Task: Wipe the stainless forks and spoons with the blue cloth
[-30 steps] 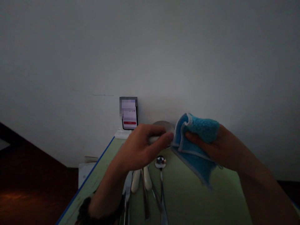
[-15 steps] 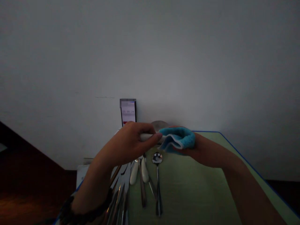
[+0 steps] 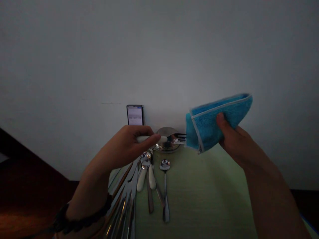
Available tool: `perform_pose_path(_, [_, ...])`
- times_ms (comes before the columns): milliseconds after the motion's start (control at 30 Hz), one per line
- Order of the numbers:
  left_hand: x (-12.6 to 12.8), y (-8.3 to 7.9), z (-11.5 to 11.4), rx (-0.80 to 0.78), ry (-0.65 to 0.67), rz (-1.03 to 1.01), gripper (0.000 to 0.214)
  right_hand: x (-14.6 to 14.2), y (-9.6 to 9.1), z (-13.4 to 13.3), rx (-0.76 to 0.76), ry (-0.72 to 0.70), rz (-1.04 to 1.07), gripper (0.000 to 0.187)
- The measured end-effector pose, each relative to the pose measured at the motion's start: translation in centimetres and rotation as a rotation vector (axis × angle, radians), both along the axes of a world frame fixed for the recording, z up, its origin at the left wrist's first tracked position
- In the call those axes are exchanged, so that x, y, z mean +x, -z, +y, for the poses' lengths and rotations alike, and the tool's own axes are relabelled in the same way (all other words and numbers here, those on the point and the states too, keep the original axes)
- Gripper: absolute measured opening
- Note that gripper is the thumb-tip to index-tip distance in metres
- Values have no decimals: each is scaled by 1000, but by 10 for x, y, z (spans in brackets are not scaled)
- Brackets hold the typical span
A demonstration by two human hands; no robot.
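Observation:
My left hand [image 3: 129,146] is closed round the white handle of a fork [image 3: 173,137], which it holds level with the metal tines pointing right. A folded blue cloth [image 3: 211,122] with pale edging is gripped in my right hand [image 3: 231,139], the thumb pressed on its near face. The tips of the tines reach the cloth's left edge; whether they touch it I cannot tell. Behind and below the fork is a round shiny metal dish [image 3: 168,149].
A lone spoon [image 3: 165,189] lies on the green tabletop [image 3: 204,199]. Left of it are several spoons with white or metal handles [image 3: 141,181], then a pile of long metal cutlery [image 3: 122,209]. A phone [image 3: 135,115] leans against the wall [image 3: 159,59].
My right hand has moved right and up with the cloth, uncovering the fork's metal head. My left hand has shifted slightly left, still holding the handle.

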State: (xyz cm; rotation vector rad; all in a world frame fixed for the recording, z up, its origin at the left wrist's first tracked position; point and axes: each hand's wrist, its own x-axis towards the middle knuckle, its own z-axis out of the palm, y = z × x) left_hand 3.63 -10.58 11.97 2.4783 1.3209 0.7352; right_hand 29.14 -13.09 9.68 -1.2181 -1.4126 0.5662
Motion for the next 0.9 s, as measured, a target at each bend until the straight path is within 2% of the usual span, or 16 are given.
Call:
perform_pose_path(100, [1, -1, 0, -62, 47, 16, 33, 2, 1, 2, -49, -52, 233, 37])
perform_pose_path(300, [0, -3, 0, -212, 170, 60, 33, -5, 5, 16, -35, -104, 228, 33])
perform_pose_path(433, [-2, -1, 1, -286, 183, 85, 33, -5, 9, 18, 6, -133, 229, 32])
perform_pose_path(467, [-2, 0, 1, -281, 180, 83, 34, -5, 8, 16, 6, -185, 204, 33])
perform_pose_path(533, [-3, 1, 2, -245, 172, 57, 34, -6, 7, 10, -47, -373, 73, 35])
perform_pose_path(633, [-2, 1, 4, -226, 185, 15, 33, -13, 4, 0, -204, -721, -278, 42])
perform_pose_path(667, [-1, 1, 5, -235, 192, 11, 33, -17, 5, -2, -228, -775, -369, 45])
perform_pose_path(733, [0, 2, 5, -252, 194, 11, 32, -23, 7, -4, -239, -785, -481, 51])
perform_pose_path(900, [4, 4, 6, -224, 184, -25, 32, -31, 15, 0, -254, -603, -529, 59])
